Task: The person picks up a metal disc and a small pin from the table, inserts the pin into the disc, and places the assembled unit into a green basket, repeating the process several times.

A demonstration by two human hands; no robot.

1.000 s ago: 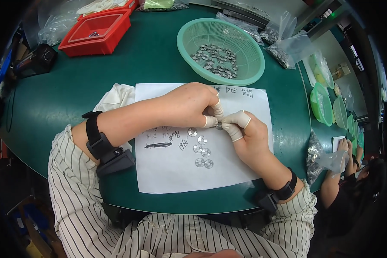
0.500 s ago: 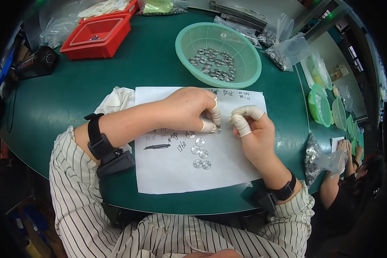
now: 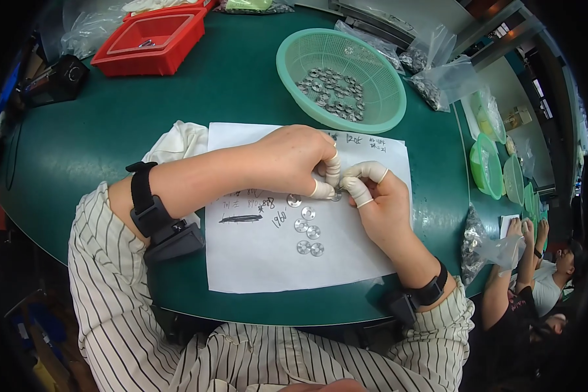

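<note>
At the centre of the frame, the hands come close together over a white paper sheet [image 3: 255, 264]. The left hand [image 3: 294, 160] pinches a small metal disc [image 3: 337, 195] at its cot-covered fingertips; the right hand [image 3: 385, 196] meets it there, its grip impossible to tell. Six loose discs [image 3: 305, 214] lie just below. At upper right, a green mesh strainer [image 3: 384, 98] stands on the bench [image 3: 78, 163].
</note>
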